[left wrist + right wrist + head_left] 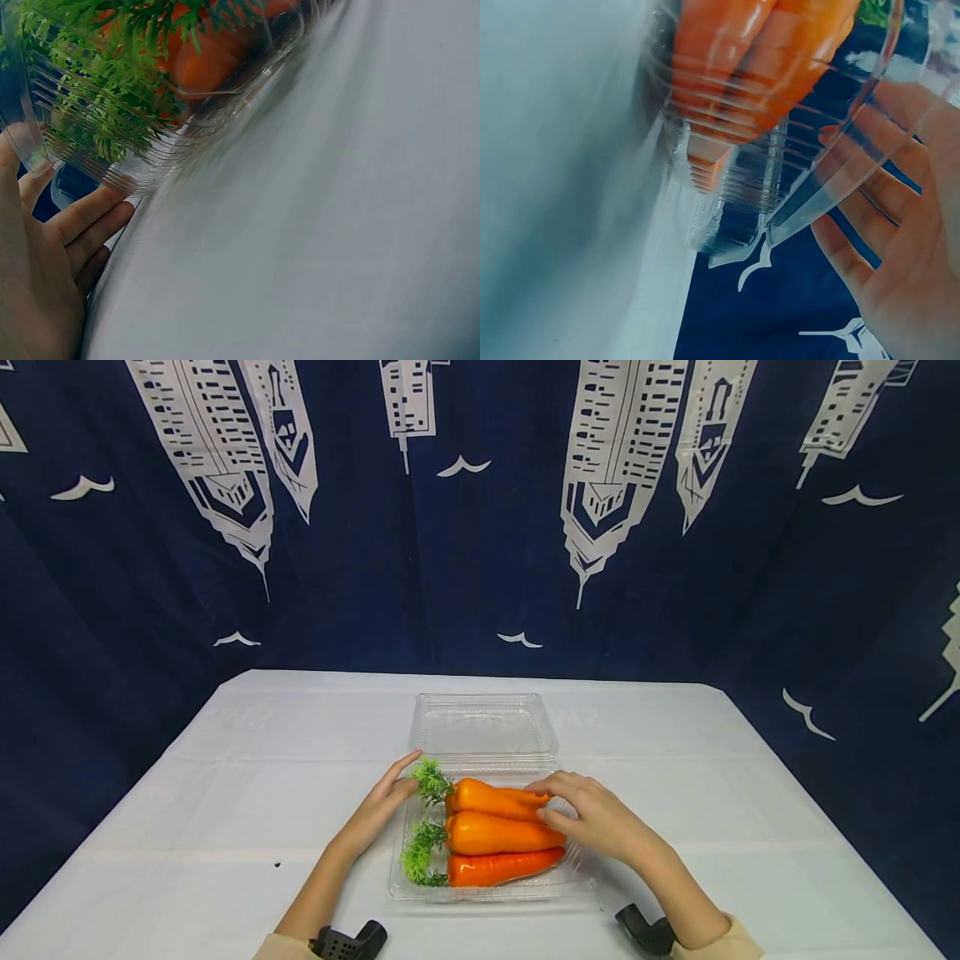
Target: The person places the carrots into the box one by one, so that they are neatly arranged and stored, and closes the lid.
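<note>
Several orange carrots with leafy green tops lie side by side in a clear plastic container. A red-orange carrot is nearest, an orange carrot lies in the middle, and another orange carrot is at the far side. My left hand is at the container's left side, fingers extended beside the far green top; in the left wrist view its fingertips reach the ribbed wall. My right hand is over the right end, fingers loosely bent around the far carrot's tip.
The container's clear lid lies folded back on the far side. A white table is beneath everything, with a small dark speck to the left. Behind hangs a dark blue curtain with white building prints.
</note>
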`<state>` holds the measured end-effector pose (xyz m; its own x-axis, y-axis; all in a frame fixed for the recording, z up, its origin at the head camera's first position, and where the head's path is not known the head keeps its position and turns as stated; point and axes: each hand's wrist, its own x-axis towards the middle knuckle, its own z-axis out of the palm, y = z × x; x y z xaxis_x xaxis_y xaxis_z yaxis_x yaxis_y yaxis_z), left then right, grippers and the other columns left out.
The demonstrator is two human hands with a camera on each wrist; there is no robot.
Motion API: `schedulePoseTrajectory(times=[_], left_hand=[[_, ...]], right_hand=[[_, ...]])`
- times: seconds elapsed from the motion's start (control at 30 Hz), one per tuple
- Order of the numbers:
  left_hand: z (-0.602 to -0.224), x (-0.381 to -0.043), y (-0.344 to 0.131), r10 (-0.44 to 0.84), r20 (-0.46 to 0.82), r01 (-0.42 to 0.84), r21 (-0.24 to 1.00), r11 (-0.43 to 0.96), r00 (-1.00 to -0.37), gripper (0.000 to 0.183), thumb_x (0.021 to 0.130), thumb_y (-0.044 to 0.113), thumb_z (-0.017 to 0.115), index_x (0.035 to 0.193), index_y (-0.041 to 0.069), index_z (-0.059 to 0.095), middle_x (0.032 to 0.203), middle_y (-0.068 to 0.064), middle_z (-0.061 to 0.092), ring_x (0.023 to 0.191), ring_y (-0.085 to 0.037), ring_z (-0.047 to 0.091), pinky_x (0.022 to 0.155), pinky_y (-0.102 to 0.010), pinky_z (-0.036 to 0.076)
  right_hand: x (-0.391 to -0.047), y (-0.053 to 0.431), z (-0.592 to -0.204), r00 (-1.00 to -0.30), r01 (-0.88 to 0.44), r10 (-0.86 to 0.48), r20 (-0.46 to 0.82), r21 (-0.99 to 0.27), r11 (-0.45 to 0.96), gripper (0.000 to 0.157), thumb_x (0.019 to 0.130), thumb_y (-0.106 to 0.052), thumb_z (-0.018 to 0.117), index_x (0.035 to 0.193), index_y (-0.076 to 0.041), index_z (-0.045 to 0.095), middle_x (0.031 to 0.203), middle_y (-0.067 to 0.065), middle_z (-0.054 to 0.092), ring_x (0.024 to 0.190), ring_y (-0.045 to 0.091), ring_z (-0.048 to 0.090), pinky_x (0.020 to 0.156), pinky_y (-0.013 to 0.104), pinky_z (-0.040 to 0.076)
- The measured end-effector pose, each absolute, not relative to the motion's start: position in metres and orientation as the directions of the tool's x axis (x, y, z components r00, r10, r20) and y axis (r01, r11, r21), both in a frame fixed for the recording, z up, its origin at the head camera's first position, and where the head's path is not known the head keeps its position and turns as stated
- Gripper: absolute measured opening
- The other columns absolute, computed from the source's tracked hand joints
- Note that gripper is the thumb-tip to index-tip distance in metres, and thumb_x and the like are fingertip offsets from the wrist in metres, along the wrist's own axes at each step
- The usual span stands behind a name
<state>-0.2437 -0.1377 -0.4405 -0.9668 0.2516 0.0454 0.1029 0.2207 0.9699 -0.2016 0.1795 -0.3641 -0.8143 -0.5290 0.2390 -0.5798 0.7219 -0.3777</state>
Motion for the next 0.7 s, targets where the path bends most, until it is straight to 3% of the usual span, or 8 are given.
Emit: schedulePoseTrajectory(times=[0.3,0.47,0.7], left_hand=[[-0.441,-0.244,-0.138,0.252,0.046,0.104,0.97,0.219,-0.967,0.052,0.091,0.04,0.047,0.14,0.034,0.03,0.132,-0.01,0.05,0.121,-0.03,0.048,0.103,-0.062,0.024],[-0.441,-0.244,-0.138,0.253,0.05,0.108,0.97,0.218,-0.966,0.052,0.092,0.039,0.046,0.14,0.035,0.03,0.131,-0.011,0.051,0.12,-0.03,0.048,0.103,-0.062,0.025],[-0.441,-0.244,-0.139,0.257,0.053,0.111,0.97,0.218,-0.965,0.052,0.092,0.038,0.046,0.141,0.033,0.03,0.132,-0.012,0.05,0.12,-0.031,0.048,0.103,-0.062,0.024]], right_hand=[[-0.208,0.182,-0.369,-0.856,-0.514,-0.397,0.332,-0.45,0.73,0.023,0.087,-0.02,0.06,0.11,-0.02,0.063,0.108,-0.008,0.062,0.101,0.016,0.058,0.089,0.042,0.047],[-0.211,0.182,-0.372,-0.883,-0.461,-0.314,0.348,-0.522,0.718,0.019,0.089,-0.021,0.058,0.107,-0.019,0.064,0.101,-0.008,0.061,0.099,0.014,0.057,0.089,0.041,0.047],[-0.217,0.184,-0.38,-0.897,-0.429,-0.245,0.366,-0.593,0.682,0.017,0.09,-0.018,0.056,0.105,-0.015,0.064,0.099,0.0,0.062,0.091,0.014,0.056,0.086,0.045,0.047]])
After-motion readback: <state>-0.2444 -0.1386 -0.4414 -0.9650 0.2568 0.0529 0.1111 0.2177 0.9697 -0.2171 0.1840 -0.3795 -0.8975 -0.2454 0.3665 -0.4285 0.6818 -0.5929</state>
